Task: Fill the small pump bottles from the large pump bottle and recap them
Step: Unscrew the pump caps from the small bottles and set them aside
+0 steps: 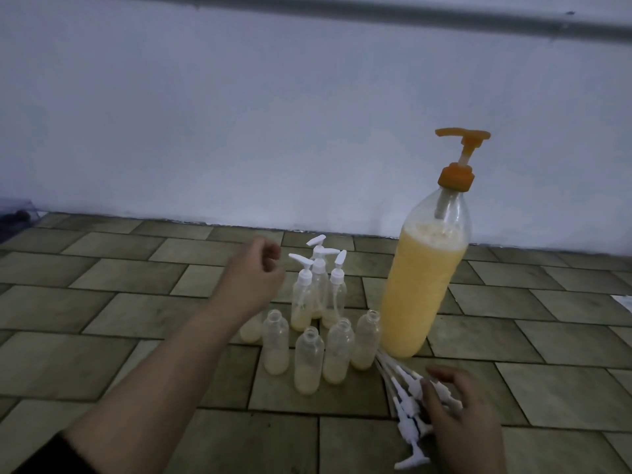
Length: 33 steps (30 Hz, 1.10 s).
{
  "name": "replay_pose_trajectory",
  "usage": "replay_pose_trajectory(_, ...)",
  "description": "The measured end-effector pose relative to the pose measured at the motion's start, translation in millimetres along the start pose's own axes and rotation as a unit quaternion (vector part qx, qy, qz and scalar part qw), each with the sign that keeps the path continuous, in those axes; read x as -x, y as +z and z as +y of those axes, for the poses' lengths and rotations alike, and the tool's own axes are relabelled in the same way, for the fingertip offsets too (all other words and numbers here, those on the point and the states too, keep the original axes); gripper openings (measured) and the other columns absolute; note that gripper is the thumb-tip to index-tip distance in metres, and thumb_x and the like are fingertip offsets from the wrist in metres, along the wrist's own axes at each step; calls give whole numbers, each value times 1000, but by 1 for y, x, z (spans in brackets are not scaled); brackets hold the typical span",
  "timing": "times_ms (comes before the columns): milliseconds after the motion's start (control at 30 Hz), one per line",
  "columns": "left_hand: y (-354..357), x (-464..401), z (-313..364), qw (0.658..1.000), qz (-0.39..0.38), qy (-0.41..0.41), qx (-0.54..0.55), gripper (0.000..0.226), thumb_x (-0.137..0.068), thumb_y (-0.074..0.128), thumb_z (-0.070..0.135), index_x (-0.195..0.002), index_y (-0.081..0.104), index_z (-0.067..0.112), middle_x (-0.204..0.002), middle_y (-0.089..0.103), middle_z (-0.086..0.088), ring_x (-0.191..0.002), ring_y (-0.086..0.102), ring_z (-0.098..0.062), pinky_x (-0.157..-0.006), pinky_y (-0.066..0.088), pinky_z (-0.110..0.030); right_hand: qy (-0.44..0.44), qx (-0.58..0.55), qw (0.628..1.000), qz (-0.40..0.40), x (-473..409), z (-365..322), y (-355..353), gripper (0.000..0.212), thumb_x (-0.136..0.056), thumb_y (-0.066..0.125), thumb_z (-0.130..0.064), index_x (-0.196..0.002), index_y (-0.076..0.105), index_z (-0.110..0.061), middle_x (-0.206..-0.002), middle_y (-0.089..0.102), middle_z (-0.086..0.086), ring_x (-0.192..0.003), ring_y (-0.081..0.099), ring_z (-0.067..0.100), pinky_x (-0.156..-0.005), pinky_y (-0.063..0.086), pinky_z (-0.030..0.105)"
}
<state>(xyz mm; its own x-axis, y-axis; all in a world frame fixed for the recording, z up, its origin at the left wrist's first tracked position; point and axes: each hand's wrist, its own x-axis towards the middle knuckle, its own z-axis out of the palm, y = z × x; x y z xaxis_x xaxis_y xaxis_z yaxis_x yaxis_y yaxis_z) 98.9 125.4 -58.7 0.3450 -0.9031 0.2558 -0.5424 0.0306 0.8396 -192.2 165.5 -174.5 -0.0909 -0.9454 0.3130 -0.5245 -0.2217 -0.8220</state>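
Nearest, the right hand (458, 410) rests with fingers spread on the loose white pump caps (408, 401). Left of them stand open small bottles (309, 359). Beyond, the left hand (254, 268) hovers, fingers loosely curled, holding nothing, beside three capped bottles (319, 292). The large pump bottle (422, 289) stands right.

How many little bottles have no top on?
5: four in a front row, one half hidden behind the left arm. More may be hidden.
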Motion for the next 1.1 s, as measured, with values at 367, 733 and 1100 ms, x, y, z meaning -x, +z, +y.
replay_pose_trajectory(367,45,-26,6,937,-232,-121,-231,34,-80,70,20,-109,58,5,-92,58,-5,-81,56,-17,-62,41,-24,-104,80,983,129,-6,-1,5,16,-69,77,1,-75,67,-10,-69,63,2,-70,49,6,-69,35,0)
replay_pose_trajectory(733,39,-32,5,955,-193,-118,-192,24,-74,77,17,-77,53,16,-79,55,1,-74,54,-15,-58,40,-25,-107,5,989,105,-11,-36,-4,32,-72,73,8,-82,64,-20,-81,64,-12,-86,54,-15,-73,35,-3)
replay_pose_trajectory(1100,-11,45,46,978,17,60,201,30,-79,73,30,-107,64,28,-102,69,10,-99,64,-8,-79,52,-27,-127,-208,967,-68,-47,-198,-5,24,-78,71,-30,-101,66,-28,-88,66,-8,-80,62,5,-68,52,18)
